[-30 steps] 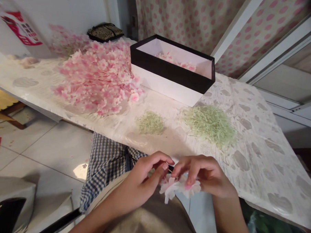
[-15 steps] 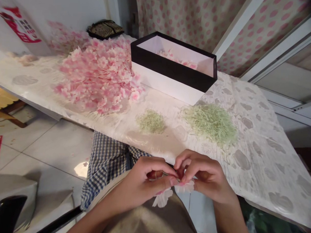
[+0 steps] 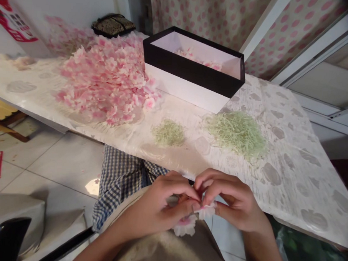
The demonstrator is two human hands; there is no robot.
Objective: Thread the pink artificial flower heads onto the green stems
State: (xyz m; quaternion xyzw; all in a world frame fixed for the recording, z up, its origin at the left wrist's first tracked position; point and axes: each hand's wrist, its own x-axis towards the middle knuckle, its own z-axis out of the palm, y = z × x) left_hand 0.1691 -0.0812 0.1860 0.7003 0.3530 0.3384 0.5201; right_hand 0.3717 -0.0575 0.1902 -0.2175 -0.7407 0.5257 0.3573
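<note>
Close to my body, below the table's front edge, both hands meet fingertip to fingertip. My left hand (image 3: 173, 201) is closed, thumb and forefinger pinching a pale pink artificial flower (image 3: 186, 225) whose petals hang under the fingers. My right hand (image 3: 227, 196) is closed too, pinching a second whitish-pink artificial flower (image 3: 207, 211) right beside the first. The fingers hide the flower centres and any stems. Beyond my hands lie a small heap of pale green stems (image 3: 168, 133) and, to its right, a larger heap of green strands (image 3: 237, 134).
A big pile of pink artificial flowers (image 3: 104, 81) covers the left part of the cloth-covered table (image 3: 293, 182). Behind stands an open black-and-white box (image 3: 190, 87) with some flowers inside. A dark patterned pouch (image 3: 113, 25) lies at the back; a black chair arm (image 3: 8, 236) is at lower left.
My hands stay together in nearly the same place. The flower under my left fingers has turned and shifted slightly right. The view has tilted a little, so the table items appear slightly higher.
</note>
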